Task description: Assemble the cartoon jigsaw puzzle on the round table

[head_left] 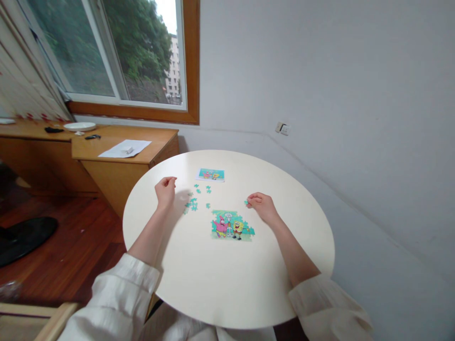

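Note:
A partly joined jigsaw puzzle (230,226) of cartoon figures on a teal ground lies on the round white table (213,279). My right hand (263,206) pinches a small teal puzzle piece (246,202) above and to the right of it. Raised over the table's left side, my left hand (166,193) has its fingers curled and closed; whatever they hold, if anything, is hidden. Several loose puzzle pieces (193,204) are scattered between that hand and the joined part. Behind them lies a reference picture card (211,174) with the same cartoon scene.
A wooden desk (161,137) beyond the table's left side carries a white plate (80,126) and a sheet of paper (125,148). The wall (320,118) stands close behind and to the right. A black round base (28,239) rests on the floor at left.

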Demonstrator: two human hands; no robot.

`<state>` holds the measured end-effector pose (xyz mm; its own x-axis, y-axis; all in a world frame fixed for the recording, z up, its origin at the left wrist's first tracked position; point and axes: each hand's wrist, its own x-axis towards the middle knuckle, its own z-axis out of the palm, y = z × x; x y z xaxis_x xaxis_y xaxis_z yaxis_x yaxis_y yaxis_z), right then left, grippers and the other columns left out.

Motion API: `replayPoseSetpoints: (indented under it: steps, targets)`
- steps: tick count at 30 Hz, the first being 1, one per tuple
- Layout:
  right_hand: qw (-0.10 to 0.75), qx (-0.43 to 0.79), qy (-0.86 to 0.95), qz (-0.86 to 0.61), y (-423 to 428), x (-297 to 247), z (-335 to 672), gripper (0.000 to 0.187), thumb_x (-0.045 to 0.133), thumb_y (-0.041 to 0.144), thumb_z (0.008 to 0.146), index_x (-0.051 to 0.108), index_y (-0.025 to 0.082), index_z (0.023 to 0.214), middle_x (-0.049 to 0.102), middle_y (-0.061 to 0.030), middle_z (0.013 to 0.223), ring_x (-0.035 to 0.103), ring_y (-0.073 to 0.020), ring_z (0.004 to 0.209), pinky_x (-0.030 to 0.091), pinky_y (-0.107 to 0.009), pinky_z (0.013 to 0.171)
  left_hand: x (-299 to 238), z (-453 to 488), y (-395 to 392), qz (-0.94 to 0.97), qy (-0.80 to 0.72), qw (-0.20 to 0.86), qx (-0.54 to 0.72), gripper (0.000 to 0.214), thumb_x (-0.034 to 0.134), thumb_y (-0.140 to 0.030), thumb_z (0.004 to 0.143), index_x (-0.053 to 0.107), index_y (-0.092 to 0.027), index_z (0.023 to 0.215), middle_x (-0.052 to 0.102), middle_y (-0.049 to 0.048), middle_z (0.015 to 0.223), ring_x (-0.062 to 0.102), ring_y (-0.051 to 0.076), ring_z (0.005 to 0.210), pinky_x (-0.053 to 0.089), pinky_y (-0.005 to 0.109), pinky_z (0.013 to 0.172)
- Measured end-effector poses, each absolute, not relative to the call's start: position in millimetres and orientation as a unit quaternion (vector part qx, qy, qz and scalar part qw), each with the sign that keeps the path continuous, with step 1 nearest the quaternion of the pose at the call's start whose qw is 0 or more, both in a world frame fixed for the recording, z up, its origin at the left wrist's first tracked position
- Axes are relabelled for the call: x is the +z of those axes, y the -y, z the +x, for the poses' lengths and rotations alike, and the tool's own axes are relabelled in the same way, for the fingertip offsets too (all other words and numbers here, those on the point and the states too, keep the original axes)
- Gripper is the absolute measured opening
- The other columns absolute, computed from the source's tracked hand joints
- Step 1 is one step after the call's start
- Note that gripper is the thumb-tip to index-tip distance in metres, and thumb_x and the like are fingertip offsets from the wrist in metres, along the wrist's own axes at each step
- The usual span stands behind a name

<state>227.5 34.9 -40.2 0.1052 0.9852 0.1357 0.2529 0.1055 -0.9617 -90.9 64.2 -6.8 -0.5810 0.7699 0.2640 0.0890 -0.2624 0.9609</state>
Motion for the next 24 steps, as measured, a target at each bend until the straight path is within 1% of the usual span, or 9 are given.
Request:
replayPoseSetpoints:
  steps: [5, 8, 11, 13, 15, 17, 20, 24]
  targets:
    - [0.488, 0.4, 0.562, -0.535, -33.3, -39.9, 223.4, 0.036, 0.074, 0.045, 0.052, 0.059, 0.016, 0.066, 0.065, -0.0039, 0.061, 0.061, -0.0158, 0.06, 0.048, -0.029, 0.06, -8.2, -91.4, -64.8, 0.394, -0.555, 0.242, 0.691, 0.018, 0.049, -0.026, 0.062, 0.063, -0.016, 0.066, 0.053, -0.0016, 0.055, 0.047, 0.012, 0.055, 0.035, 0.023, 0.052]
    - [0.49, 0.415, 0.553, -0.531, -32.0, -38.5, 222.3, 0.035, 0.075, 0.043, 0.05, 0.058, 0.016, 0.064, 0.064, -0.0031, 0.06, 0.061, -0.0151, 0.059, 0.048, -0.029, 0.06, -9.1, -91.6, -65.2, 0.394, -0.554, 0.239, 0.693, 0.016, 0.05, -0.025, 0.061, 0.063, -0.015, 0.065, 0.053, -0.0017, 0.055, 0.047, 0.011, 0.055, 0.036, 0.023, 0.052]
    - [0.489, 0.421, 0.554, -0.526, -29.9, -35.7, 221.6, 0.033, 0.074, 0.04, 0.052, 0.061, 0.016, 0.07, 0.063, -0.0015, 0.06, 0.06, -0.0137, 0.057, 0.048, -0.029, 0.059, -10.2, -92.1, -65.9, 0.398, -0.557, 0.233, 0.691, 0.016, 0.05, -0.026, 0.062, 0.062, -0.015, 0.064, 0.053, -0.0016, 0.055, 0.047, 0.011, 0.054, 0.036, 0.023, 0.053]
    - [0.474, 0.414, 0.572, -0.526, -28.1, -33.1, 221.0, 0.034, 0.071, 0.04, 0.055, 0.064, 0.016, 0.077, 0.063, -0.0009, 0.061, 0.059, -0.0129, 0.056, 0.047, -0.027, 0.058, -11.2, -92.5, -66.5, 0.404, -0.559, 0.228, 0.687, 0.018, 0.049, -0.026, 0.062, 0.063, -0.015, 0.065, 0.054, -0.0012, 0.055, 0.047, 0.012, 0.055, 0.036, 0.023, 0.053]
    - [0.452, 0.405, 0.589, -0.534, -26.3, -30.6, 220.2, 0.032, 0.068, 0.04, 0.058, 0.066, 0.015, 0.079, 0.063, -0.0011, 0.059, 0.057, -0.0123, 0.055, 0.045, -0.026, 0.055, -11.9, -93.0, -67.1, 0.408, -0.559, 0.225, 0.686, 0.019, 0.049, -0.027, 0.062, 0.063, -0.015, 0.066, 0.055, -0.001, 0.056, 0.048, 0.012, 0.055, 0.036, 0.024, 0.053]
    - [0.431, 0.403, 0.596, -0.544, -24.8, -29.0, 219.3, 0.029, 0.068, 0.039, 0.059, 0.067, 0.014, 0.074, 0.063, -0.0015, 0.057, 0.055, -0.0118, 0.053, 0.044, -0.026, 0.054, -12.1, -93.2, -67.5, 0.407, -0.558, 0.227, 0.687, 0.02, 0.049, -0.028, 0.062, 0.063, -0.015, 0.066, 0.055, -0.001, 0.056, 0.048, 0.012, 0.055, 0.036, 0.024, 0.053]
    - [0.412, 0.419, 0.598, -0.545, -22.6, -28.2, 218.0, 0.025, 0.071, 0.035, 0.055, 0.065, 0.014, 0.067, 0.062, -0.0011, 0.054, 0.053, -0.0108, 0.05, 0.043, -0.026, 0.053, -11.2, -92.8, -67.2, 0.405, -0.557, 0.235, 0.686, 0.02, 0.049, -0.028, 0.061, 0.063, -0.015, 0.066, 0.054, -0.0012, 0.056, 0.048, 0.012, 0.055, 0.035, 0.024, 0.052]
    - [0.398, 0.447, 0.601, -0.53, -18.8, -26.5, 216.5, 0.023, 0.073, 0.033, 0.053, 0.064, 0.014, 0.063, 0.062, -0.001, 0.055, 0.052, -0.0098, 0.05, 0.043, -0.025, 0.053, -9.3, -91.8, -66.1, 0.398, -0.558, 0.238, 0.688, 0.019, 0.048, -0.028, 0.061, 0.062, -0.016, 0.065, 0.053, -0.0012, 0.055, 0.047, 0.012, 0.055, 0.035, 0.024, 0.052]
